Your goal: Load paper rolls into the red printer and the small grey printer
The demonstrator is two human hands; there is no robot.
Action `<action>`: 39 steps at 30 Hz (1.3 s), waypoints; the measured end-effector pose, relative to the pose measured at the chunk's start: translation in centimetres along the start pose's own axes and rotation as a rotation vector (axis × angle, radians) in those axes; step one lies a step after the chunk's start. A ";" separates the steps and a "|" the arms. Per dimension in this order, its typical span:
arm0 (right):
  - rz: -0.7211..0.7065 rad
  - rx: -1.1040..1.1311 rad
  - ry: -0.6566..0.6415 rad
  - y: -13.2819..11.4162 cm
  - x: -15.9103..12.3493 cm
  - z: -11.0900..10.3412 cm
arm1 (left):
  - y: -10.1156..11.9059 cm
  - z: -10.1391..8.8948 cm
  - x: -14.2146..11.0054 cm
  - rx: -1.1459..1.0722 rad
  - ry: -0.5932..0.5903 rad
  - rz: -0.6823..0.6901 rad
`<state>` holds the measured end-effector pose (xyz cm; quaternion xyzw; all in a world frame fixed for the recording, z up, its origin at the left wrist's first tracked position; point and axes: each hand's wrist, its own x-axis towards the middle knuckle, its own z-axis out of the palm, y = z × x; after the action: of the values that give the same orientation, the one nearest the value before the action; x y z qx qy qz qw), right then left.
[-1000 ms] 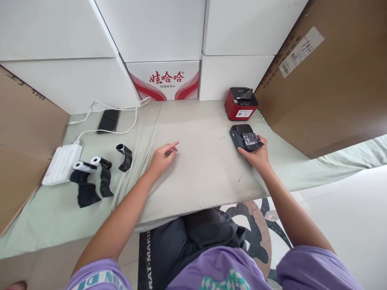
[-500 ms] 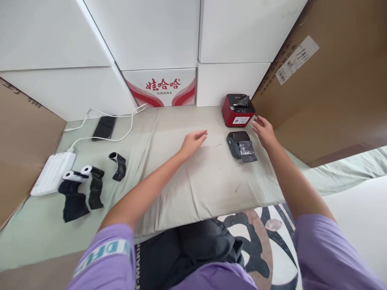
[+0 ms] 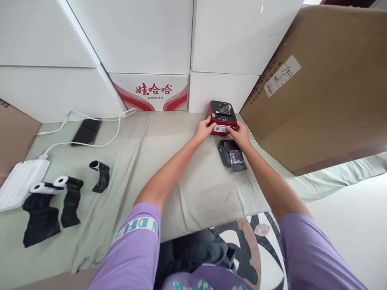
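A boxy red label printer (image 3: 215, 108) with a black top stands at the back of the cloth, a piece of black film at its slot. My left hand (image 3: 204, 129) grips its left side, thumb at the front. On the opposite side my right hand (image 3: 240, 135) is closed around the right front corner, with the thumb by the white sticker. Whether the printer is lifted off the cloth I cannot tell. Just in front of it sits a smaller dark grey portable printer (image 3: 223, 154), with a printed black label strip (image 3: 237, 160) hanging from its front.
At left lie black-and-white label rolls (image 3: 70, 197), a curled black roll (image 3: 102, 177), a black phone (image 3: 86, 131), and a white power unit (image 3: 22, 183) with a white cable (image 3: 81, 143). White boxes (image 3: 152, 92) line the back; a large cardboard box (image 3: 317, 104) borders the right.
Both hands have moved to the red printer and taken hold of it from either side; before, they were apart and empty. The view has shifted right.
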<state>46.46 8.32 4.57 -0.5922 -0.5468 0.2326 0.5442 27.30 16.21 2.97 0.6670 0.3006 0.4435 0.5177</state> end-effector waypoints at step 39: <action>0.250 0.437 -0.162 -9.3 -17.4 18.5 | 7.6 -17.9 -26.5 -0.198 0.247 -0.456</action>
<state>21.54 -1.88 1.80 -0.5030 -0.4480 0.4570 0.5809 -0.65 -1.19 4.11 0.4692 0.4587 0.4208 0.6264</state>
